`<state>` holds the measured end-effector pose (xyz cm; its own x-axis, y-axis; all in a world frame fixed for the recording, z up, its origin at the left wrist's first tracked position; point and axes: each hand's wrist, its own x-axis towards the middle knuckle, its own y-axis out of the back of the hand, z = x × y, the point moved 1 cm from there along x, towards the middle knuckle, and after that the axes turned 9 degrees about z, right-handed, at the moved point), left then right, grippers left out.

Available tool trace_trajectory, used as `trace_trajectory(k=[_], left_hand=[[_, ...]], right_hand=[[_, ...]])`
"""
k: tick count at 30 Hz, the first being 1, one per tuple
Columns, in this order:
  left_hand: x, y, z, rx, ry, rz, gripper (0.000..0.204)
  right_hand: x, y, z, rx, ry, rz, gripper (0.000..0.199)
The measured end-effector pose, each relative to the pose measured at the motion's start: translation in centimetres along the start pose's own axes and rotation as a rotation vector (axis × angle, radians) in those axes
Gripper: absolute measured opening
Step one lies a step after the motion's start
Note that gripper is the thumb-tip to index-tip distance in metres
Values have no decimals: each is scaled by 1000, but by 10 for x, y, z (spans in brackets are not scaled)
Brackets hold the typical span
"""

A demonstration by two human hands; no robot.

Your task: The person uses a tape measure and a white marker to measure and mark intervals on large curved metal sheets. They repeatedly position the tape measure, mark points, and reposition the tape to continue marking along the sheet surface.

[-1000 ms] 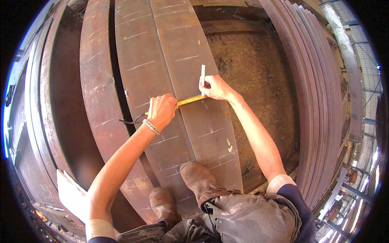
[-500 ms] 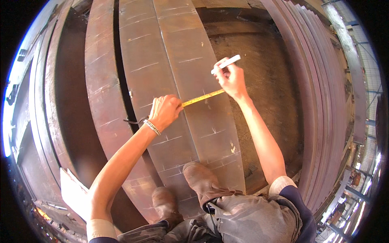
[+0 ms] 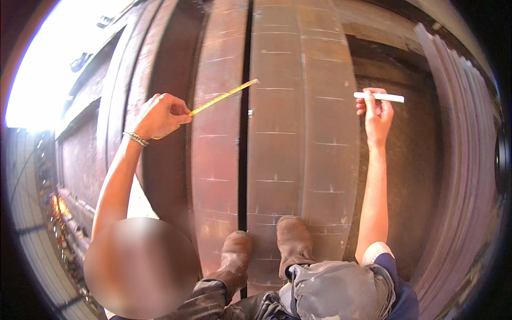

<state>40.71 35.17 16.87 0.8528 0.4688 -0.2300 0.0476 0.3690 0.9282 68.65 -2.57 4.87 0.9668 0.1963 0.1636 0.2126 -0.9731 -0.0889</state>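
In the head view, the left hand [image 3: 160,114] is seen in the upper left of the frame, raised above the rusty steel plates [image 3: 298,138] that run from the top of the frame down to the lower middle. Its fingers are closed around the near end of a yellow measuring tape [image 3: 224,96], whose blade is stretched up and to the right, its tip ending just left of the dark gap [image 3: 244,160] between two plates. A metal bracelet [image 3: 136,139] is worn on the left wrist.

The right hand [image 3: 377,112] is seen in the upper right of the frame, well apart from the left hand. It is clamped on a white chalk stick [image 3: 380,97], which is held level, with most of its length pointing right, past the fingers. The hand is placed over the right edge of the wide plate, beside a darker recessed strip.

Short white chalk marks [image 3: 274,133] are drawn in rows across the plates, between the two hands and below them. Two worn brown boots [image 3: 264,250] are planted on the plates in the lower middle of the frame, one on either side of the gap. Stacked curved steel strips [image 3: 458,160] are seen along the right rim. Whether the tape tip touches the plate cannot be told.
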Motion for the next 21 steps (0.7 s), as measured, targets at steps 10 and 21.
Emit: trace_trajectory(k=[10, 21], left_hand=[[-112, 66, -42, 143, 249, -98, 15], [-56, -31, -87, 177, -31, -180, 18]], right_hand=[[-1, -15, 17, 35, -30, -77, 12], [32, 13, -73, -264, 96, -206, 11]])
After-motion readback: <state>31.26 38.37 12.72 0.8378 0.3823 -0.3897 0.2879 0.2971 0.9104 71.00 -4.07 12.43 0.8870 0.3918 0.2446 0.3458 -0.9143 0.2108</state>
